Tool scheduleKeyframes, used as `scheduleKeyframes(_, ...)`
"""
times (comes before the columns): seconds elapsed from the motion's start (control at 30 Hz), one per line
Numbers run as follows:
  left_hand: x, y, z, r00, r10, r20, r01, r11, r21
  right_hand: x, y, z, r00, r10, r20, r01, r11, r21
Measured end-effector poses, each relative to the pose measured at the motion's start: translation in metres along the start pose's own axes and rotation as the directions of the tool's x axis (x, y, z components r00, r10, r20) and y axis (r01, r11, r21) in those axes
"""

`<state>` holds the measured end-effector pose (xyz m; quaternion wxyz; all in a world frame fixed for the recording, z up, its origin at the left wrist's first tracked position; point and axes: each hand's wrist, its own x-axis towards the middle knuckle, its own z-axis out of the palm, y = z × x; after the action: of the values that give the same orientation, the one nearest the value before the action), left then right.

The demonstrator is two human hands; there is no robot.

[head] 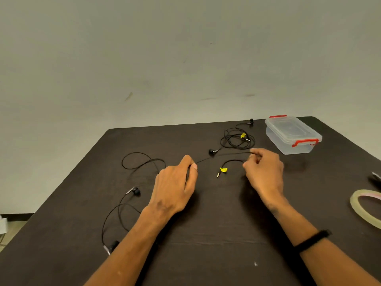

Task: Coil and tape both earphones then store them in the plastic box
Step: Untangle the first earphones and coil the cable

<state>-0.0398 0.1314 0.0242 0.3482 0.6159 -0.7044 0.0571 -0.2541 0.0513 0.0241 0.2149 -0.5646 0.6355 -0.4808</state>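
Both hands pinch one black earphone cable [224, 154] taut above the dark table [206, 234]: left hand [175, 188] near mid-cord, right hand [265, 172] close to the plug end [220, 172]. Second earphone [237, 139] lies loosely looped beyond, beside the shut plastic box [292, 135]; tape roll [365, 207] waits at right. Advice, I'd judge: wind even loops round the left fingers, keep light tension, buds trailing free.

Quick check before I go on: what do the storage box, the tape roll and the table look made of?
Plastic box: clear, slightly frosted plastic, since the table shows through its walls; its red clips look like opaque plastic. Tape roll: translucent yellowish glossy film, probably clear adhesive tape. Table: dark brown matte surface with faint grain lines, possibly wood laminate; hard to say.
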Motion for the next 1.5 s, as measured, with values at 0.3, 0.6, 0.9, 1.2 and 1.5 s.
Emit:
scheduleKeyframes(0.3, -0.001, 0.007, 0.001, 0.996, 0.085, 0.0, -0.085, 0.996, -0.004, -0.045, -0.02, 0.031, 0.656, -0.676, 0.335, 0.698, 0.712, 0.07)
scheduleKeyframes(0.6, 0.0, 0.001, -0.001, 0.999, 0.031, -0.015, -0.031, 0.999, -0.012, -0.005, -0.009, 0.003, 0.993, -0.047, 0.106, 0.032, 0.989, 0.142)
scheduleKeyframes(0.9, -0.005, 0.005, -0.004, 0.999, 0.034, -0.024, -0.033, 0.999, 0.027, -0.044, -0.025, 0.009, 0.733, -0.545, 0.407, 0.575, 0.816, 0.057)
scheduleKeyframes(1.2, -0.003, 0.009, -0.007, 0.999, 0.046, -0.001, -0.046, 0.998, 0.052, -0.033, -0.021, 0.011, 0.838, -0.501, 0.216, 0.492, 0.865, 0.095)
scheduleKeyframes(1.5, 0.004, -0.006, -0.014, 0.995, -0.049, -0.082, 0.055, 0.995, 0.081, -0.01, -0.015, -0.008, 0.992, -0.085, -0.092, 0.099, 0.982, 0.16)
